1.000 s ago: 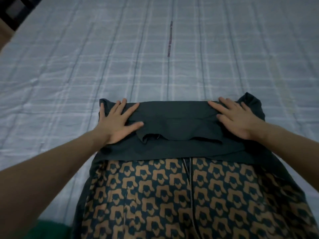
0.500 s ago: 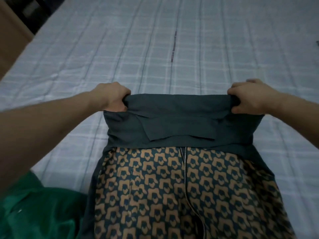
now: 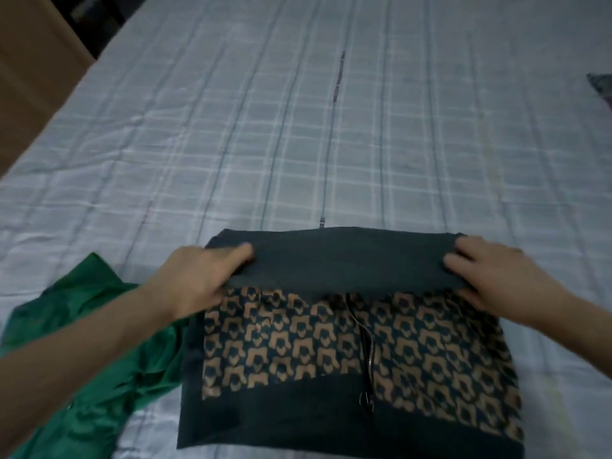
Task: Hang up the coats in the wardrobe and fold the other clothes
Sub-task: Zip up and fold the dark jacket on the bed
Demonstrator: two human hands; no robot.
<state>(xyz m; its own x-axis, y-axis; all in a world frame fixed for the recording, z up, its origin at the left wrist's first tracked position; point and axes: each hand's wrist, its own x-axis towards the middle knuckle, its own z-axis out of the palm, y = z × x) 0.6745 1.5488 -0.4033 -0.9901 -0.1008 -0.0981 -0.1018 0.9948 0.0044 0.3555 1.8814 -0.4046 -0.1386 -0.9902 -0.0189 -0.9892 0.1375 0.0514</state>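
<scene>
A dark garment with a brown pattern and a centre zip (image 3: 351, 352) lies flat on the bed in front of me. Its plain dark far part is folded toward me into a thick band across the top. My left hand (image 3: 202, 279) grips the band's left end, thumb on top and fingers tucked under. My right hand (image 3: 493, 273) grips the right end the same way. A crumpled green garment (image 3: 89, 356) lies to the left, partly under my left forearm.
The bed is covered by a pale blue checked sheet (image 3: 298, 144) stretching far ahead. A wooden piece of furniture (image 3: 29, 74) stands past the bed's left edge. A dark patterned item (image 3: 602, 91) peeks in at the right edge.
My hands went from pressing flat on the fold to gripping its ends, then carried the folded band toward me over the patterned part. The view shifted, showing more of the green garment.
</scene>
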